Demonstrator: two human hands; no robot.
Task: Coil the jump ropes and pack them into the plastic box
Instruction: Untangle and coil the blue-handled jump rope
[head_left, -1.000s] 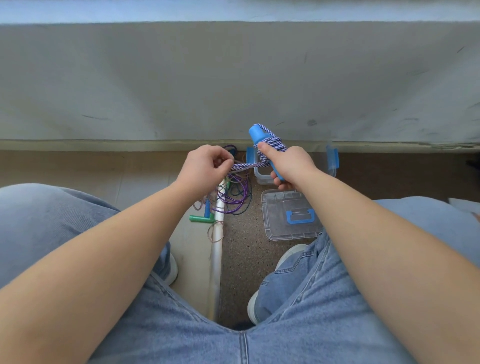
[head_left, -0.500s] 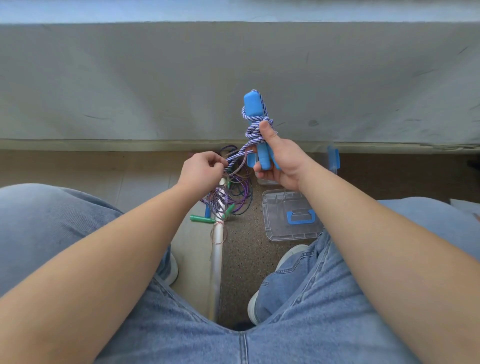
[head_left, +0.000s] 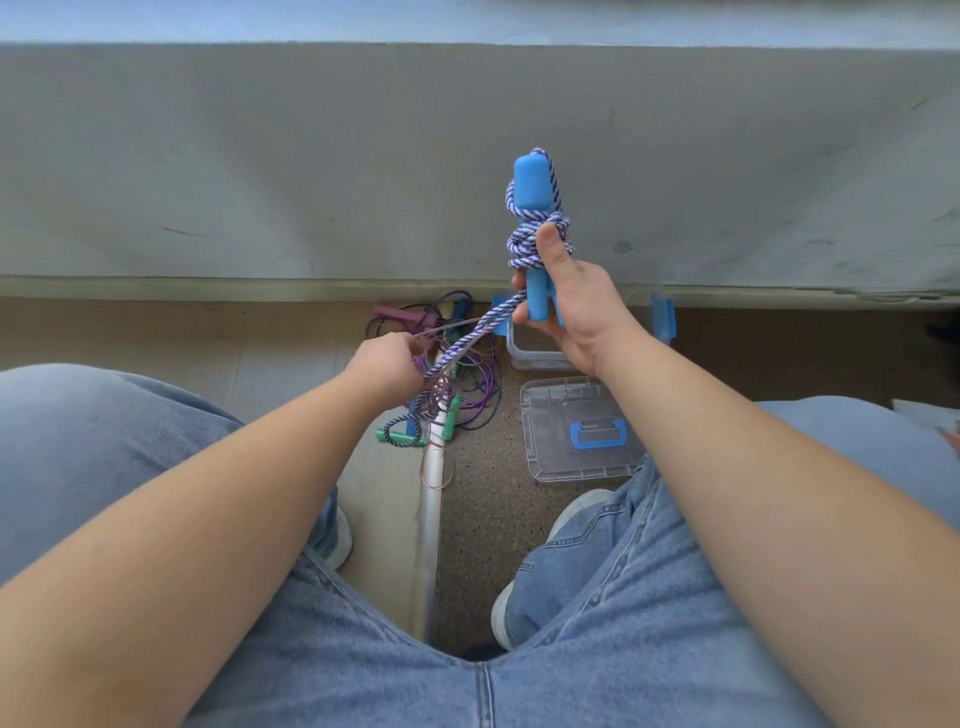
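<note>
Coiling step in hand: my right hand (head_left: 576, 312) is clamped on the upright blue handles (head_left: 531, 192), thumb pinning the braided rope (head_left: 535, 244) wound round them, above the open plastic box (head_left: 524, 356); my left hand (head_left: 389, 366) curls at the slack, grip not determinable; next, I judge, wind on the remainder.

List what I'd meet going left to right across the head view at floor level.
Left hand → pile of loose jump ropes → clear lid. The right hand, its blue handles and the plastic box overlap the lid's span, so they are left out.
</note>
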